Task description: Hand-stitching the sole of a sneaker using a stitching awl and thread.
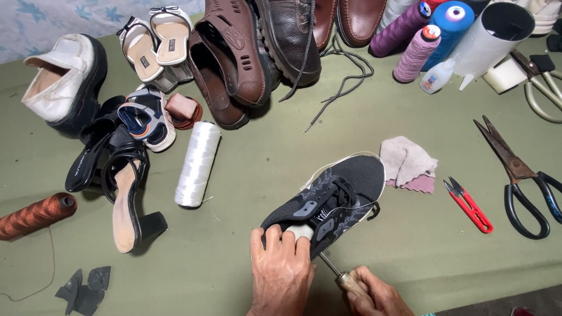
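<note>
Work surface point(246, 175): covered in olive-green cloth. Lying on it: black sneaker point(333, 196), white thread spool point(198, 164), copper thread cone point(35, 215), pink rag point(408, 164), red snips point(469, 206), large scissors point(521, 178). Assorted shoes and purple and blue thread cones line the far edge.

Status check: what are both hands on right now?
Left hand grips black sneaker at heel. Right hand holds wooden-handled awl, tip at sneaker. Pink cloth and red snips lie beside.

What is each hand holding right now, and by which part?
Left hand holds the black sneaker at its heel; right hand holds an awl by its wooden handle.
</note>
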